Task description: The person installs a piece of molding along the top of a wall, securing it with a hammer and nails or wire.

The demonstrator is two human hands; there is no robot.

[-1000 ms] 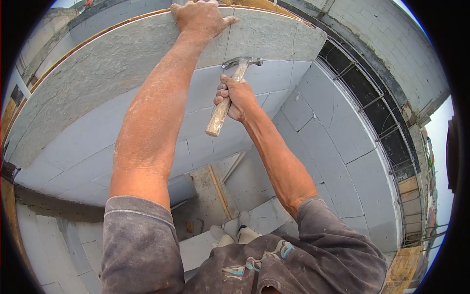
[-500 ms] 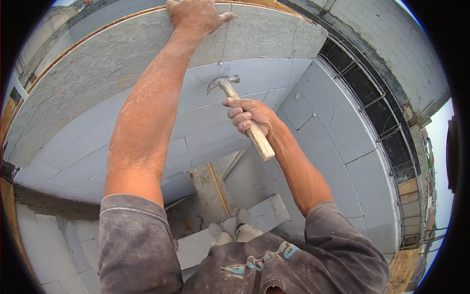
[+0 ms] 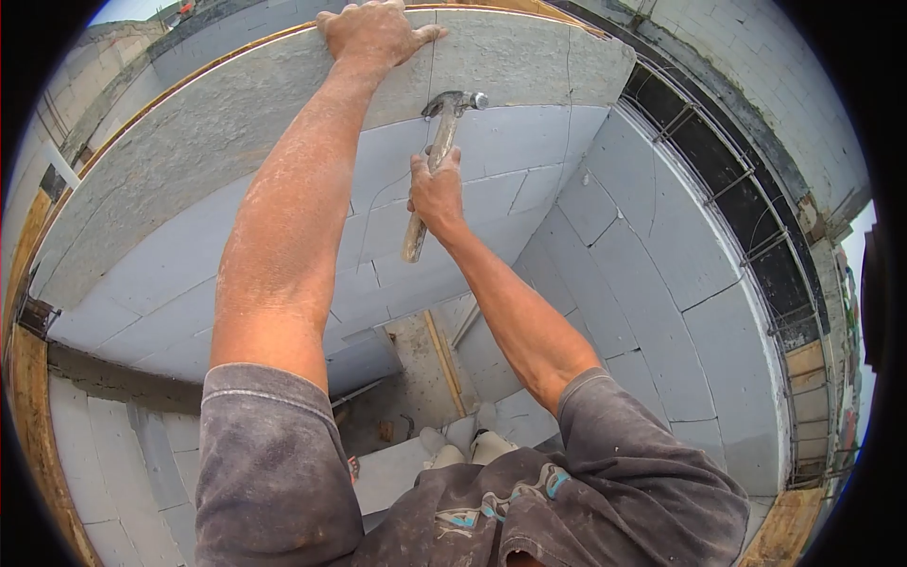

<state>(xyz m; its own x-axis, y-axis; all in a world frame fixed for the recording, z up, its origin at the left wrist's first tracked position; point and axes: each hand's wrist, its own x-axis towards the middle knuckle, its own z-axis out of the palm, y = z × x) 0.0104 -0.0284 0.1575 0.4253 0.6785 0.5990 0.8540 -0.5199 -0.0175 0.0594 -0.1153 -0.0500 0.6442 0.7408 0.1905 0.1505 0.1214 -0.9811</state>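
Observation:
In my right hand point(image 3: 437, 194) is a claw hammer point(image 3: 441, 142) with a worn wooden handle, my fingers closed around the middle of the handle. Its metal head is up, in front of the lower part of a rough grey concrete band point(image 3: 255, 123). My left hand point(image 3: 373, 38) rests at the top edge of that band, thumb stretched to the right and fingers apart, reaching over the edge. A thin wire point(image 3: 433, 71) runs down the concrete just below the left thumb. Beneath the band is a wall of pale grey blocks point(image 3: 283, 236).
A side wall of blocks point(image 3: 661, 283) stands at right, with a steel rebar cage point(image 3: 723, 194) along its top. Wooden boards point(image 3: 28, 378) edge the left side. Far below are the floor with a timber strip point(image 3: 442, 364) and a pale block point(image 3: 392, 472) by my feet.
My right hand has moved up and left with the hammer, whose handle now stands more upright and whose head is nearer the concrete band. My left hand stays at the top edge.

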